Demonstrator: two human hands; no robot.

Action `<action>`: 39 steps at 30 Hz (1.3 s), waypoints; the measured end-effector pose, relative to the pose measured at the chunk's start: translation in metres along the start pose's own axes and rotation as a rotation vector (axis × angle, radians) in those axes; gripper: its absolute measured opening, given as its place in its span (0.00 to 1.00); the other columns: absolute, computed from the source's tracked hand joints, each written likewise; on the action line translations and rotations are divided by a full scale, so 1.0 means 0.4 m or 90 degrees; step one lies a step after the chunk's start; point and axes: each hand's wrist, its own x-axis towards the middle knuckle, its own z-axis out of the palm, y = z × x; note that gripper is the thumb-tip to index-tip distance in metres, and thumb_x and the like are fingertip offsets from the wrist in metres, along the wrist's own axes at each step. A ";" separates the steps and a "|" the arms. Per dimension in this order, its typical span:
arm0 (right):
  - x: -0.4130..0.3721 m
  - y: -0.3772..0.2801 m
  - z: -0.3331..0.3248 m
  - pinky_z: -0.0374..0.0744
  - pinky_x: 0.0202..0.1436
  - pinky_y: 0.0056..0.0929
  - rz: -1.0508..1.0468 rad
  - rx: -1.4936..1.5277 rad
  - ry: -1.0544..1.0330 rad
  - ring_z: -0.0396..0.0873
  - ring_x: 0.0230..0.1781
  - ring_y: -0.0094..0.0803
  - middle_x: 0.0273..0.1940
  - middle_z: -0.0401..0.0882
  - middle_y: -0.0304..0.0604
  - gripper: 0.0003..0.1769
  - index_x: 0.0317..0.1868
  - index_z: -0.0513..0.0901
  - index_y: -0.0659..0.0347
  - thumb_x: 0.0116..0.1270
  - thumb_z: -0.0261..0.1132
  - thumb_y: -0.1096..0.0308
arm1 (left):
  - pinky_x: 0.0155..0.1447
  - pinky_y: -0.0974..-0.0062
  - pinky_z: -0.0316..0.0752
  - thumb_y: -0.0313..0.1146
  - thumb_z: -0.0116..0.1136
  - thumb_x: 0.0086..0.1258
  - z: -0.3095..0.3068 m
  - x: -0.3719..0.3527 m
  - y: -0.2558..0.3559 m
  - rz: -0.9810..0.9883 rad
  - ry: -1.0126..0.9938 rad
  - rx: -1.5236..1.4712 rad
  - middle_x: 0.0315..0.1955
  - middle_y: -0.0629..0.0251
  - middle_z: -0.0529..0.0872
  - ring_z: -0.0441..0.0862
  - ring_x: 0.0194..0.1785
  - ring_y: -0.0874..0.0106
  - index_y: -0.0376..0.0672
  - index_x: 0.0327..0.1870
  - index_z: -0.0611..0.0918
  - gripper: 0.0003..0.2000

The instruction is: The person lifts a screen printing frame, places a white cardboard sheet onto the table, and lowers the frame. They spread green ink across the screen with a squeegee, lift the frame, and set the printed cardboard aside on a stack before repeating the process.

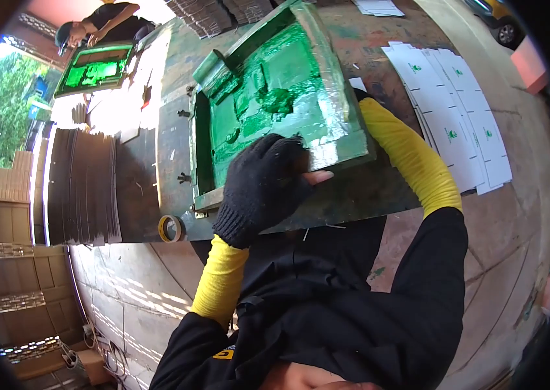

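A green, ink-covered screen frame is tilted up over the dark worktable. My left hand, in a black knitted glove with a bare thumb tip, is closed on the frame's near edge. Thick green ink lies on the mesh, and a green squeegee rests at the frame's left side. My right arm, in a yellow sleeve, reaches past the frame's right side. Only a bit of my right hand's dark glove shows; its fingers are hidden behind the frame. Part of a white sheet shows beside it.
Printed white cardboard sheets lie at the right. A tape roll sits at the near table edge. Stacked cardboard stands at the left. Another person leans over a second green frame at the far left.
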 end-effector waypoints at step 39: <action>-1.024 -0.177 -0.527 0.66 0.74 0.61 0.874 -0.364 0.211 0.79 0.68 0.55 0.66 0.79 0.61 0.62 0.78 0.68 0.60 0.56 0.68 0.20 | 0.53 0.65 0.76 0.46 0.74 0.70 -0.153 -0.064 -0.038 -0.104 0.135 -0.010 0.40 0.55 0.83 0.81 0.44 0.60 0.33 0.52 0.81 0.24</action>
